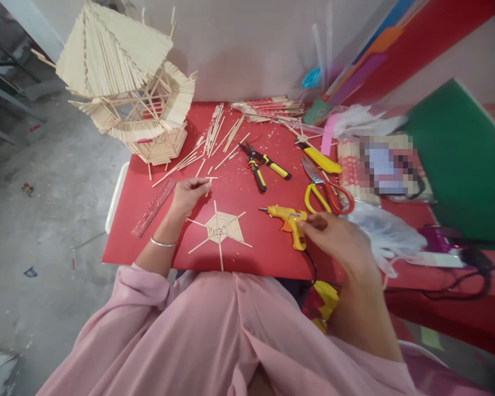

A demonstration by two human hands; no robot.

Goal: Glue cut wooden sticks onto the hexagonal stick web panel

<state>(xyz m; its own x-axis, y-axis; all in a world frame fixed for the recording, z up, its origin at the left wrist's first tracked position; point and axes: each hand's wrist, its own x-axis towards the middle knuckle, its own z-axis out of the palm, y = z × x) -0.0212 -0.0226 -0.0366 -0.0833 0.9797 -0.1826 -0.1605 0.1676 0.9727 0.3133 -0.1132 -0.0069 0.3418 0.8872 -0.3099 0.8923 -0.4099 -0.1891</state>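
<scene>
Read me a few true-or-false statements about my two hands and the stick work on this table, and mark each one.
1. The left hand pinches at least one thin stick. True.
2. The right hand grips the scissors. False: it is at the rear of the yellow glue gun.
3. The web-shaped stick piece lies on the red table. True.
4. The glue gun is left of that piece. False: it is to the right.
5. A roofed stick model stands beyond the left hand. True.

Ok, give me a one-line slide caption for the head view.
Left hand pinching short sticks, right hand at a yellow glue gun, a web-like stick frame on the red table.
</scene>
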